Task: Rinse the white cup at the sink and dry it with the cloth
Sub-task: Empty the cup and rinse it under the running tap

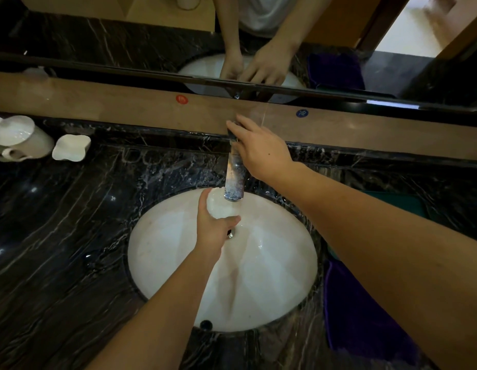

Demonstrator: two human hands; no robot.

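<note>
Under faucet [234, 169] | white cup [218, 206] in left hand [213, 231] grip | right hand [261, 150] on faucet

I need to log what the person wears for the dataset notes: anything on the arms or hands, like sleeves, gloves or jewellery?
Both forearms are bare to the picture's edge: no sleeves or gloves. The left hand and right hand show no rings, watch or bracelet.
</note>
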